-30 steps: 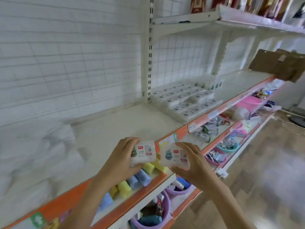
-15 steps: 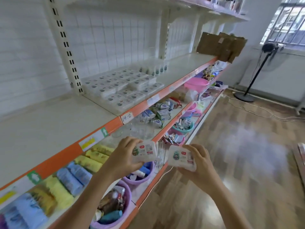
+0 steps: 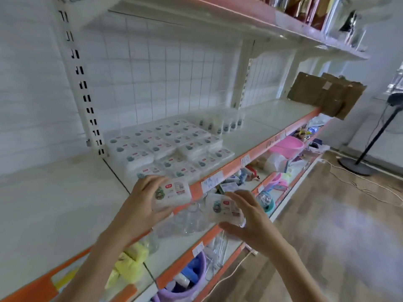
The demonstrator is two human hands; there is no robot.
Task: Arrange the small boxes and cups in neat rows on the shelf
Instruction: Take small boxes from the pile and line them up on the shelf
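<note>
A small white box [image 3: 173, 194] is gripped in the left hand [image 3: 139, 205], with the fingers curled over its top edge and the thumb under it; the box is held in the air just in front of the orange front edge of the shelf [image 3: 65, 203]. A second small box [image 3: 222, 207] is held by the right hand [image 3: 250, 223], with the fingers spread along its far side and the thumb below; it is held lower, in front of the shelf beneath. The two boxes are kept close together but apart.

On the shelf, just behind the left hand, a block of like boxes [image 3: 170, 147] is laid flat in rows, some stacked two high. Behind that block, a short row of white cups [image 3: 222, 125] is stood upright near the wire grid back panel [image 3: 163, 83]. The left part of the shelf board is seen bare.

On the lower shelf [image 3: 231, 192], clear plastic items [image 3: 192, 221], yellow packets [image 3: 130, 264] and a pink basin [image 3: 285, 146] are seen. A piece of brown cardboard [image 3: 327, 94] is hung at the far end of the shelving, and a fan stand [image 3: 357, 162] is placed on the wooden floor [image 3: 327, 236].
</note>
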